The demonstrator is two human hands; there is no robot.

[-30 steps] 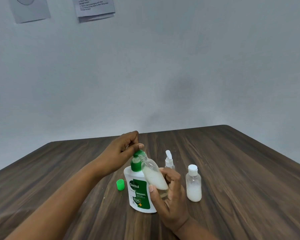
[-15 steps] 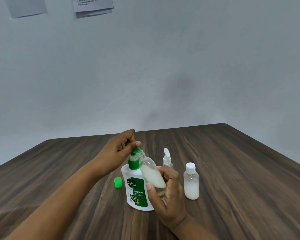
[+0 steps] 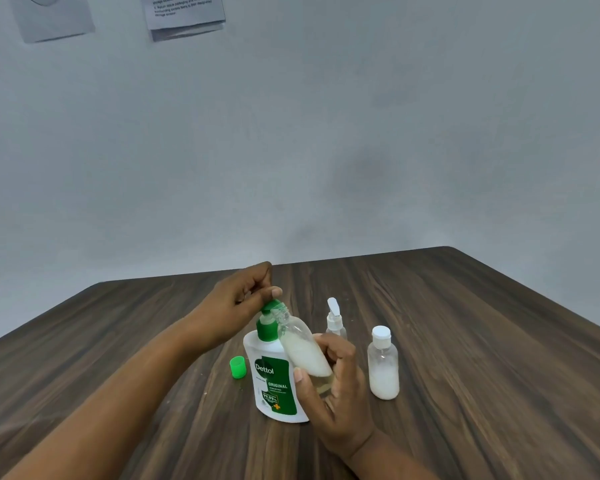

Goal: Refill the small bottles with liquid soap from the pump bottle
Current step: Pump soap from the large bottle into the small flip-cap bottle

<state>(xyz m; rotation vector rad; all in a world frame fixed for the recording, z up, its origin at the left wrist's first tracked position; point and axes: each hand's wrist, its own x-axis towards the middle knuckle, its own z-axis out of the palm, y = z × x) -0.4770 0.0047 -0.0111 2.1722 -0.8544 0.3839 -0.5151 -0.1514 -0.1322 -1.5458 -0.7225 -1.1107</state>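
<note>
Pressing on the green head of the pump bottle (image 3: pixel 274 379) with my left hand (image 3: pixel 243 299), I have the thumb laid over the top and the other fingers (image 3: pixel 253 278) curled in close behind it. The bottle stands upright on the bench (image 3: pixel 482 341), dead ahead of me. My right hand (image 3: pixel 336 386) is wrapped round the lower body of the open small bottle (image 3: pixel 303 348). The thumb is on the near side and the rest are round the far side. I hold the bottle tilted, so its bare neck meets the spout at about eleven o'clock from my grip. White soap fills part of it.

I judge this little bottle to be light and thin-walled, likely to give if I squeeze. It would be slick if any soap runs down the neck. The lower half, where the liquid backs the wall, seems the best place to hold, firmly but not hard. The pump bottle looks heavier and broad-based, though a push off-centre could rock it.

The loose green cap (image 3: pixel 238 367) lies at nine o'clock from the pump bottle, just beside it. A spray-top bottle (image 3: pixel 335 318) stands at one o'clock behind my right hand. A flip-cap bottle (image 3: pixel 383 365) stands at three o'clock, closed, with white soap in its lower part.
</note>
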